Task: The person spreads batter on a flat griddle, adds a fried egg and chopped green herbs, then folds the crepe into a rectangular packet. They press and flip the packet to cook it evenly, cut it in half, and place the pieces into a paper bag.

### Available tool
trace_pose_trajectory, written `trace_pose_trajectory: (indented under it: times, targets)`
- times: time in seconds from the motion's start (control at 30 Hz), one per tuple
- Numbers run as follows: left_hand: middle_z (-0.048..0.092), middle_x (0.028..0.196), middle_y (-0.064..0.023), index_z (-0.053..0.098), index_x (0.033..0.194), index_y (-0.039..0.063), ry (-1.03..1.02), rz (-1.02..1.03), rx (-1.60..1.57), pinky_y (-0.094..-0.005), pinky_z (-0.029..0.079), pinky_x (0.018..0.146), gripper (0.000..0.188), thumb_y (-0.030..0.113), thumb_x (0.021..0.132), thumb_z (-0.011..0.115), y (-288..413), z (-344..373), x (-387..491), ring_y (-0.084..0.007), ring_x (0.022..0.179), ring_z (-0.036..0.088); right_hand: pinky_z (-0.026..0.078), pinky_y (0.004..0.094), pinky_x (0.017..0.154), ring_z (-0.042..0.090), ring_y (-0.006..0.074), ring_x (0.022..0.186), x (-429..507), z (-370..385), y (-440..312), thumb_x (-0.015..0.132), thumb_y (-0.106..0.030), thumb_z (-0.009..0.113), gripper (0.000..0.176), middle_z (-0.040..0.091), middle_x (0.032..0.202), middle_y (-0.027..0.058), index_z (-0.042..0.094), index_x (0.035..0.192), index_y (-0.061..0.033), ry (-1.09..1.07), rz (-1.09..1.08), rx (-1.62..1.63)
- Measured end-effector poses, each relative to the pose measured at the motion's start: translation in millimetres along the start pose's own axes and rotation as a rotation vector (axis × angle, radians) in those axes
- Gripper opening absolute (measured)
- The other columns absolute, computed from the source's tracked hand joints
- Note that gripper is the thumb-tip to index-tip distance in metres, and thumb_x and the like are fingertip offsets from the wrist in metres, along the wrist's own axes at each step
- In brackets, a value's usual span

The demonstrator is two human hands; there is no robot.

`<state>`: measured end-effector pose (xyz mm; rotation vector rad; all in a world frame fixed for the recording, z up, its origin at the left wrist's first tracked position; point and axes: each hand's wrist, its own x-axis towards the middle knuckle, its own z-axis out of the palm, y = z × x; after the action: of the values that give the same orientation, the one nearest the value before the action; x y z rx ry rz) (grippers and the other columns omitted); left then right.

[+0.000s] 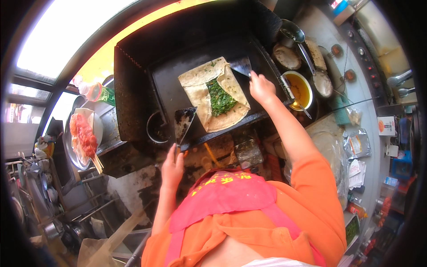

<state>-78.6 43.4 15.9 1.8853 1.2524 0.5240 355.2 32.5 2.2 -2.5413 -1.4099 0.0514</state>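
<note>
A thin flatbread (196, 81) lies on a black griddle (166, 80), its edges folded inward around chopped green filling (220, 100) that shows in the middle. My left hand (172, 165) grips the handle of a metal scraper (184, 123), whose soiled triangular blade is at the griddle's front left, beside the flatbread. My right hand (262, 87) is closed on the handle of a second metal scraper (242, 66); its blade lies at the flatbread's upper right corner.
Dark metal walls (130, 96) shield the griddle. To its right stand a bowl of yellow oil (298, 87) with a spoon and a ladle (305, 55). On the left, a plate (97, 125) holds red skewered food (85, 135), near a plastic bottle (103, 94). A foil pouch (357, 143) lies on the right counter.
</note>
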Motion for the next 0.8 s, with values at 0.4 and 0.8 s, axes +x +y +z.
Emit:
trace_pose_trajectory:
  times: [0.4,0.8]
  targets:
    - [0.065,0.112,-0.0208,0.052,0.134,0.008,0.077,0.057,0.209,-0.0409,0.052,0.081,0.046,0.018,0.09,0.063,8,-13,-29,-0.0381,0.098,0.064,0.053,0.0456,0.072,0.065,0.0373,0.084,-27,-33,16,0.088,-0.025,0.062,0.039,0.064,0.097,0.0169,0.058,0.125,-0.0139,0.117,-0.099,0.138]
    - [0.06,0.08,-0.0104,0.059,0.125,0.008,0.176,0.219,0.531,-0.0367,0.05,0.057,0.045,0.016,0.082,0.069,7,-27,-59,-0.0283,0.067,0.061,0.052,0.0482,0.076,0.065,0.0399,0.09,65,-16,4,0.089,-0.027,0.059,0.034,0.066,0.103,0.0224,0.062,0.117,-0.0077,0.176,-0.144,0.246]
